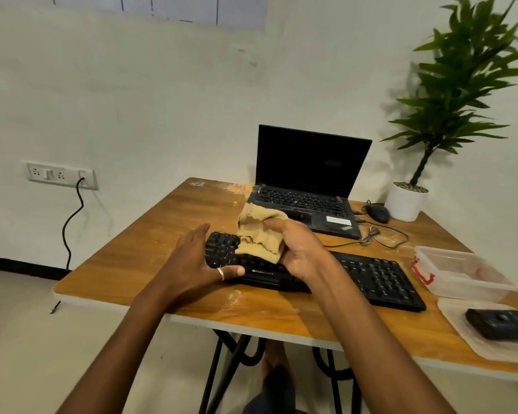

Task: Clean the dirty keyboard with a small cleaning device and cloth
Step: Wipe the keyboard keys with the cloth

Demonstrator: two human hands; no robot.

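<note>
The long black plastic keyboard (377, 279) lies on the brown wooden table (168, 234), its long axis running from far left to near right. The right hand (299, 249) grips a crumpled tan cloth (259, 234) just above the keyboard's left half. Most keys stretch away to its right, so a wipe would likely follow that axis. The left hand (192, 258), fingers straight, braces the left end, thumb on the near edge. The small black boxy device (500, 324) sits well apart on a clear plastic lid (461, 336), near right.
</note>
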